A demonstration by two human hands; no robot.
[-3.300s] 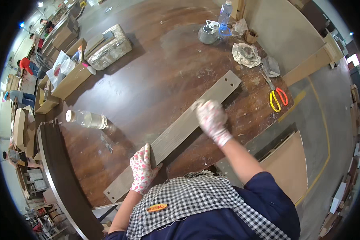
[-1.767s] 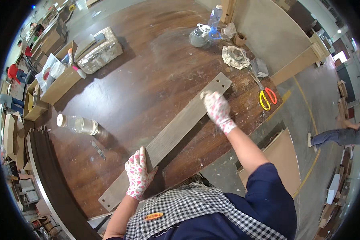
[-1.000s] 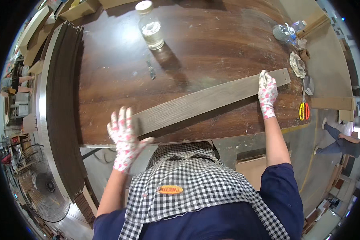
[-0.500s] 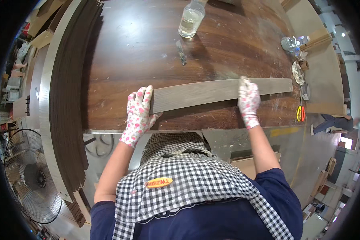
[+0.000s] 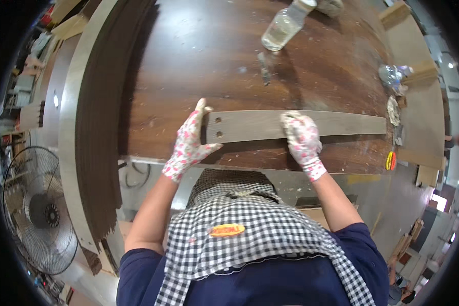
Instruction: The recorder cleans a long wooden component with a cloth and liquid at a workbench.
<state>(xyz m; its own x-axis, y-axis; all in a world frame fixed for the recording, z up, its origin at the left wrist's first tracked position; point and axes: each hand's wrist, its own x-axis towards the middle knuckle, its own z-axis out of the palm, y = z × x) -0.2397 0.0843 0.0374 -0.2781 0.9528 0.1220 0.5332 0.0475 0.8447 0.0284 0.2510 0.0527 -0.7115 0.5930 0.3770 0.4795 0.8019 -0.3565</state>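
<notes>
A long, thin grey wood-grain board lies crosswise on the brown table, near its front edge. Two dark holes pierce its left end. My left hand, in a white glove with pink spots, is at that end, its thumb and fingers spread about the two corners. My right hand, gloved alike, rests closed on the middle of the board. Its curled fingertips are pale, and whatever they may hold is hidden.
Behind the board stand a clear bottle of liquid and a small strip. Scissors with orange-yellow handles, crumpled paper and a plastic bottle line the right edge. Stacked dark boards and a fan are left.
My right hand has moved left along the board, and its fingers are more curled. The left hand's grip has loosened and spread. Two holes now show at the board's left end. The view has shifted.
</notes>
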